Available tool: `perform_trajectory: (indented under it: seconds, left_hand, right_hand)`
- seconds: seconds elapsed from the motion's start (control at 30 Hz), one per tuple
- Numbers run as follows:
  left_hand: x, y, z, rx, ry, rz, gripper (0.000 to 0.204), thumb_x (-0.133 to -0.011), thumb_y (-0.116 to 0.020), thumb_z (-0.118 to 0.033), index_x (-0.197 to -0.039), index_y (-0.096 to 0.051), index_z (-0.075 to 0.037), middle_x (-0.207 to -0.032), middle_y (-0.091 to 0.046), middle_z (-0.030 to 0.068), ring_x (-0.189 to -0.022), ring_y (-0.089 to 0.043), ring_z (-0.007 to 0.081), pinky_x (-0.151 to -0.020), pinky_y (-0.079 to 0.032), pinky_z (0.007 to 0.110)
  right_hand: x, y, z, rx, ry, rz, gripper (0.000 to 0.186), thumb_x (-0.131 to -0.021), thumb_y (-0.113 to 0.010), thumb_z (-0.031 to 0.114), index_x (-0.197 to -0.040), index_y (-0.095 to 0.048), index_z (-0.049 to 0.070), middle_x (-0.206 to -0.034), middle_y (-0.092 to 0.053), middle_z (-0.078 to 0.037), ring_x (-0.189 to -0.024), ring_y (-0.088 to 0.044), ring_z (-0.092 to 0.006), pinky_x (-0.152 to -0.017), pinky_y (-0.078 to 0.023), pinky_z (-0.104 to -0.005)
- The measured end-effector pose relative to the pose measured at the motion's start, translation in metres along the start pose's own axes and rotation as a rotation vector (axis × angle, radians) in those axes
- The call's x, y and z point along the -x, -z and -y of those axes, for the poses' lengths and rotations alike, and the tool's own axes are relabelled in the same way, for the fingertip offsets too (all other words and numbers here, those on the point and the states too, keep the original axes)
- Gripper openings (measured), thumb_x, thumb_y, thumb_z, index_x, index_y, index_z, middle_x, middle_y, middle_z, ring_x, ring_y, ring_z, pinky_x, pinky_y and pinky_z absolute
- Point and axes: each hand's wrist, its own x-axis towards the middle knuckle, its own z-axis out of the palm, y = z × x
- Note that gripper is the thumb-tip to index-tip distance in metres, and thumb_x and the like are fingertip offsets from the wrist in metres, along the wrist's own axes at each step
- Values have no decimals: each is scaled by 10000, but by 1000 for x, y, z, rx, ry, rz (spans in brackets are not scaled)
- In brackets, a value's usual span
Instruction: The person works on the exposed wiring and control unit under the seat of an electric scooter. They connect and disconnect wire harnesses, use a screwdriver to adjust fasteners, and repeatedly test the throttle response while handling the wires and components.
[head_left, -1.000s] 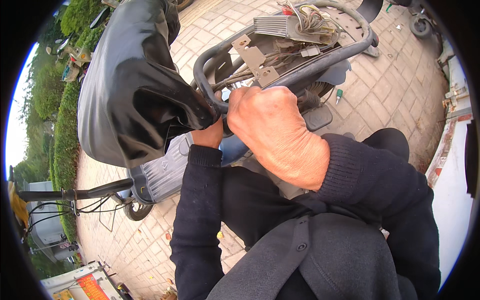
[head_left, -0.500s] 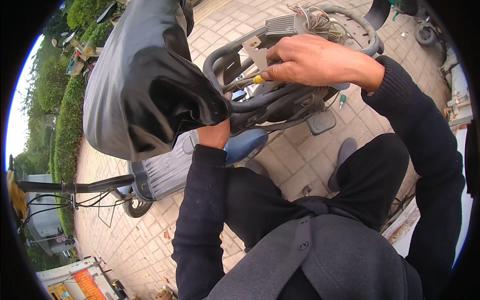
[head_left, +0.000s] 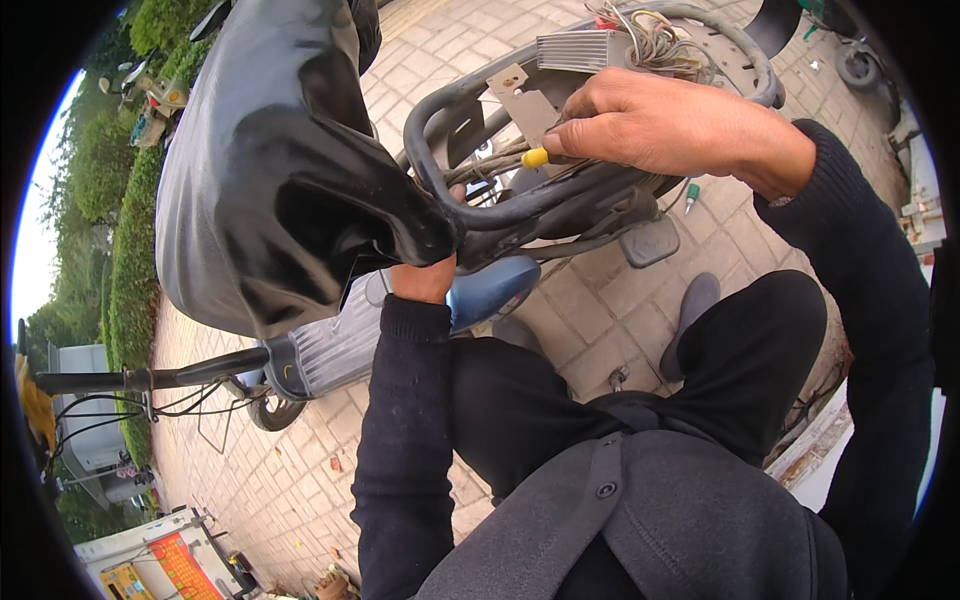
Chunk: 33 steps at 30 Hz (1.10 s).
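My right hand (head_left: 670, 130) is closed over the scooter's bare tubular frame (head_left: 490, 215), thumb and fingers pinched on a small piece with a yellow end (head_left: 535, 158). The rest of that piece is hidden. Beside the fingers stands a pale metal plate with holes (head_left: 522, 102). A large glossy black seat (head_left: 270, 180) is tilted up on the left. Under its lower corner is my left hand (head_left: 425, 280); most of its fingers are hidden, with one fingertip showing beyond the seat's edge, next to thin cables inside the frame.
Behind my right hand, a finned metal box (head_left: 580, 50) and a tangle of wires (head_left: 660, 45) sit on the frame. A green-handled screwdriver (head_left: 692, 198) lies on the brick paving. The scooter's ribbed footboard (head_left: 335, 350) and handlebar stem (head_left: 190, 375) extend left. Near my foot is a pedal (head_left: 650, 243).
The view has shifted slightly. My right hand, with the yellow-ended piece, sits a little farther right. My left hand stays under the seat's corner.
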Motion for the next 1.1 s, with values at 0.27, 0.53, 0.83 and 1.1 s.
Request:
perform_trajectory:
  seconds: [0.27,0.53,0.83,1.1]
  left_hand:
    - [3,-1,-3,104,50,3,224,-975,-734,-208,-1088,-643,-37,-912,-672,23,-836,-597,86,-762,-489,279]
    - [1,-3,1,78,26,13,210,-990,-722,-137,-1082,-588,-4,-929,-618,109,-827,-586,231,-758,-493,389]
    - [4,-6,-5,234,121,-32,257,-944,-758,-141,-1085,-599,5,-919,-607,87,-843,-593,188,-756,-506,361]
    - [3,-4,1,76,57,-41,200,-988,-711,-182,-1086,-642,-22,-940,-679,44,-857,-619,106,-784,-504,286]
  right_hand:
    - [44,-59,39,325,176,-393,264,-914,-727,228,-836,-596,14,-629,-632,-118,-589,-673,-295,-530,-503,-393]
    - [42,-97,82,780,207,-658,120,-757,-685,136,-806,-611,55,-640,-471,2,-542,-535,-102,-506,-395,-269]
    - [42,-90,76,691,259,-540,200,-740,-705,170,-859,-662,14,-651,-575,-31,-559,-602,-150,-498,-407,-304]
    - [28,-40,2,107,146,-396,397,-944,-674,325,-724,-644,-4,-614,-606,-195,-678,-655,-418,-614,-497,-508]
